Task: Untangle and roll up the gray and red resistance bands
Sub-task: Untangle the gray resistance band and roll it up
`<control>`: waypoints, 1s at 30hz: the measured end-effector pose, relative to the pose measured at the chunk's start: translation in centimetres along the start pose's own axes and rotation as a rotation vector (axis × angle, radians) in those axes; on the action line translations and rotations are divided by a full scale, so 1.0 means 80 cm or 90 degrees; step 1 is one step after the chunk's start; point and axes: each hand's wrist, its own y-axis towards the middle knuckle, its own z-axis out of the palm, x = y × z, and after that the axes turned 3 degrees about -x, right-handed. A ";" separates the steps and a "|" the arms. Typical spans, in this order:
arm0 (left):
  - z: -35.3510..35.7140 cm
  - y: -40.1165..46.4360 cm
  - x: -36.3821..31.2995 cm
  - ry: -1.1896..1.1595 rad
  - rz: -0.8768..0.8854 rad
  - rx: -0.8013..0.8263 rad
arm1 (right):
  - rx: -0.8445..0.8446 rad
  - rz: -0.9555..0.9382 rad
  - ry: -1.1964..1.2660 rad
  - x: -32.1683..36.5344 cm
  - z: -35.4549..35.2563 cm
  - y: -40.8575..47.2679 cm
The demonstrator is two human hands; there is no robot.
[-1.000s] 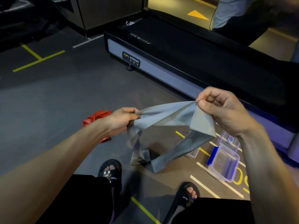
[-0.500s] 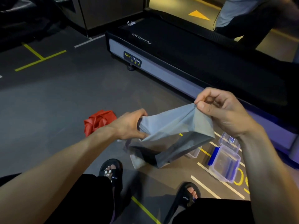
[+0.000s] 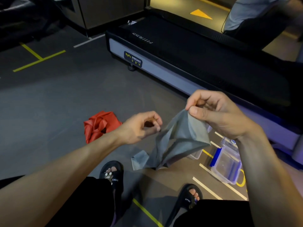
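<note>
The gray resistance band [image 3: 178, 141] hangs in loose folds from my right hand [image 3: 218, 113], which pinches its top corner between thumb and forefinger. Its lower end [image 3: 139, 159] droops down to the floor in front of my feet. My left hand [image 3: 141, 126] hovers just left of the band with fingers loosely curled and nothing in them; its fingertips are close to the band's edge. The red resistance band [image 3: 100, 125] lies crumpled on the dark floor, left of and partly behind my left wrist.
A treadmill [image 3: 188, 63] runs across the back and right. A clear plastic box with blue clips [image 3: 227, 166] sits on the floor under my right forearm. My feet in black slippers [image 3: 111, 172] are below. Another person [image 3: 255, 13] stands at top right.
My left hand has let go of the gray band and drawn slightly away. The band now dangles from my right hand alone, narrower and lower.
</note>
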 end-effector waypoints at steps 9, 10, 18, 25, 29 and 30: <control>0.008 -0.004 -0.028 0.037 0.081 -0.039 | -0.015 0.007 0.023 0.001 -0.001 0.000; 0.011 -0.005 -0.031 0.032 0.088 -0.042 | -0.016 0.007 0.021 0.001 -0.001 0.000; 0.017 -0.003 -0.039 0.048 0.098 -0.109 | 0.004 0.006 0.016 0.004 0.002 0.001; 0.015 0.005 -0.038 0.061 0.078 -0.204 | -0.023 0.019 0.050 0.003 -0.004 -0.003; 0.009 0.004 -0.042 0.143 0.158 -0.204 | -0.017 0.030 0.036 0.000 -0.003 -0.004; 0.011 0.004 -0.044 0.166 0.174 -0.184 | -0.015 0.028 0.043 0.000 0.000 -0.003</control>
